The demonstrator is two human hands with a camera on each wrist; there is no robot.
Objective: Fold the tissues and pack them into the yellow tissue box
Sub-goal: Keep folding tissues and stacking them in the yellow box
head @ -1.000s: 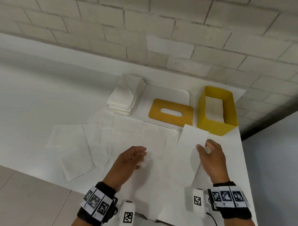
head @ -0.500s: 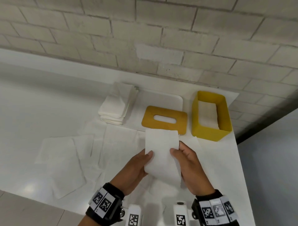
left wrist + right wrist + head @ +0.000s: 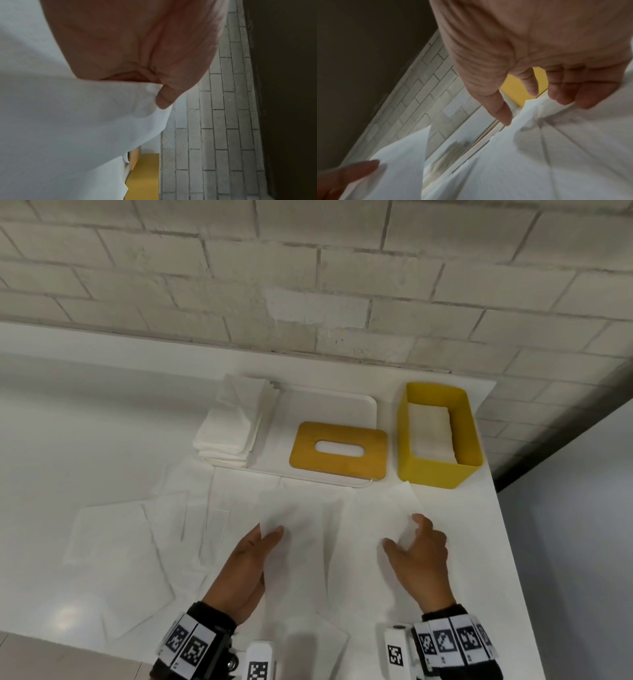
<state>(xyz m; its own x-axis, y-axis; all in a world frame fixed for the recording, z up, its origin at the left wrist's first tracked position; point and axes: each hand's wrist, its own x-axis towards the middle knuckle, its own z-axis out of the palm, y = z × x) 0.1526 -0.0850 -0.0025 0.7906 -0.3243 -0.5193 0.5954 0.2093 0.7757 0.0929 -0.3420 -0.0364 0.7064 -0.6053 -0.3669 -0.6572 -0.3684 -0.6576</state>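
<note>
The tissue (folded narrow 0.5 s ago) now stretches wide, left hand and right hand each pinching an edge.

A plain, bare indoor workspace, more a recording setup than a home; a white table stands against a pale painted brick wall; the person wears wristbands printed with black-and-white square markers; nothing shown settles the kind of room further.

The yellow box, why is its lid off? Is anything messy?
The lid lies flat beside the open yellow box, so tissues can go in. Loose tissues lie scattered and overlapping on the table, which looks untidy. Nothing looks torn or spilled.
</note>
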